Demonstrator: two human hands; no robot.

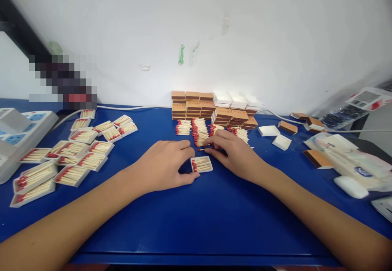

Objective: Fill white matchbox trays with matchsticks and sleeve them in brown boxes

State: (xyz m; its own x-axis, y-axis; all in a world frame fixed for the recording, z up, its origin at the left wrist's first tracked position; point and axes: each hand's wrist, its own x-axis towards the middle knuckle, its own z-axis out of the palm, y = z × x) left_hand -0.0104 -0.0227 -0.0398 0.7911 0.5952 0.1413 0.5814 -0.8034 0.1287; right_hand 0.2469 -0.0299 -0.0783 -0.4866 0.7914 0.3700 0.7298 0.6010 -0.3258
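A small white matchbox tray (209, 165) lies on the blue table, partly filled with red-headed matches (200, 165). My left hand (167, 165) grips its left end between thumb and forefinger. Just behind the tray, my right hand (234, 151) is closed with thumb and fingertips on a single match (201, 149), its red head pointing left. Behind that hand lie several piles of loose matches (199, 130), partly hidden by the fingers.
Matchboxes (193, 106) are stacked against the wall. Filled trays (73, 150) cluster left, beside a power strip (30, 136). On the right are empty white trays (268, 131), loose brown boxes (318, 159), a plastic packet (364, 169) and a white case (350, 186). A cable (134, 108) runs along the wall.
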